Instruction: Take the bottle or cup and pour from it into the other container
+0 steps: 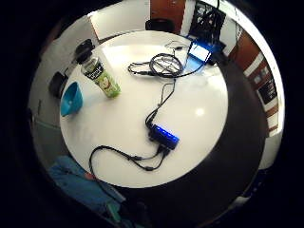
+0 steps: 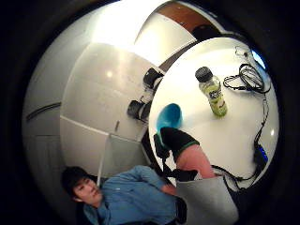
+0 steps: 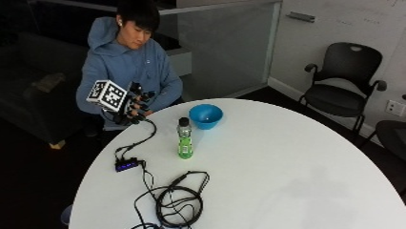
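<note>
While gloved right hand hangs in air at left of outside view, above table edge, fingers spread apart, holds nothing. Reach not begun, I think. Best way: go down to green bottle, upright near middle-left of frame, wrap fingers round middle, lift straight. Black cap still on, so cap may need to come off before pouring. Blue bowl just behind bottle, close, not touching. Black cable runs across table from hand to small box with blue lights; could snag. Cable coil at bottom, well away.
</note>
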A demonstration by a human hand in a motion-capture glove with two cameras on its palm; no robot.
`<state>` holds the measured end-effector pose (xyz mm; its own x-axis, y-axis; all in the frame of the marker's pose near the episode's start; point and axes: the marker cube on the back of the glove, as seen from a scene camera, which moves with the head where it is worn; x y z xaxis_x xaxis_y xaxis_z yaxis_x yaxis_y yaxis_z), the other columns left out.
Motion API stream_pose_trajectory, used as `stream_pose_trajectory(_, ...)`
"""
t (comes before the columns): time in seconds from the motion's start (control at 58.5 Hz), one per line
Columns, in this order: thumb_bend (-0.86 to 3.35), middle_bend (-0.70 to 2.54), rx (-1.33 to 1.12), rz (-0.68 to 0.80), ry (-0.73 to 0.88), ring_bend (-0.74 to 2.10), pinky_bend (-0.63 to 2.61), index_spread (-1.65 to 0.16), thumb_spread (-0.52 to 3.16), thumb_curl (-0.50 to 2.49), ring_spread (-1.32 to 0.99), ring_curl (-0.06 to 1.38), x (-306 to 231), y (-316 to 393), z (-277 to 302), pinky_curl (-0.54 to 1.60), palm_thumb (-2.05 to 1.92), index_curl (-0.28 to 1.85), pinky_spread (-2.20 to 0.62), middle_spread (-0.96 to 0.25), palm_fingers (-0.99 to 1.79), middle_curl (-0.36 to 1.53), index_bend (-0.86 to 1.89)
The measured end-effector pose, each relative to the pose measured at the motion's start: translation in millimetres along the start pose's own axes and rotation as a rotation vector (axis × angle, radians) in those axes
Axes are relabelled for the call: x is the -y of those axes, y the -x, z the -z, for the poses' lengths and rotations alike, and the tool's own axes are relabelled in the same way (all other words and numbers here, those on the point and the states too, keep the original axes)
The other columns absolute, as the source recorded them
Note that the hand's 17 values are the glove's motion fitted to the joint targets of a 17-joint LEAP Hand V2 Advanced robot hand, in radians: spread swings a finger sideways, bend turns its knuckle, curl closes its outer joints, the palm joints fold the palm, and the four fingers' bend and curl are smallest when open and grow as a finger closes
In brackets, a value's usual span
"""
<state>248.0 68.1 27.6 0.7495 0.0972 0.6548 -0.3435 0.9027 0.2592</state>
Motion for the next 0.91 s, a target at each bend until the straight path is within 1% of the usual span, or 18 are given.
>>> stream_pose_trajectory(0.188,-0.04,0.19,0.181,-0.048,-0.023,0.51,0.45,-0.36,0.96,0.38,0.18,0.3,15,-28,-8,0.35,0.5,0.2,0.26,-0.02,0.02,0.29,0.12)
stream_pose_trajectory(0.718,-0.03,0.18,0.365,-0.091,0.003,0.52,0.47,-0.32,0.9,0.35,0.18,0.29,51,-49,-73,0.35,0.46,0.18,0.26,0.01,-0.05,0.29,0.11)
stream_pose_trajectory(0.906,-0.03,0.19,0.451,-0.116,0.016,0.53,0.46,-0.28,0.89,0.35,0.18,0.29,60,-56,-104,0.35,0.46,0.17,0.26,0.07,-0.05,0.29,0.11)
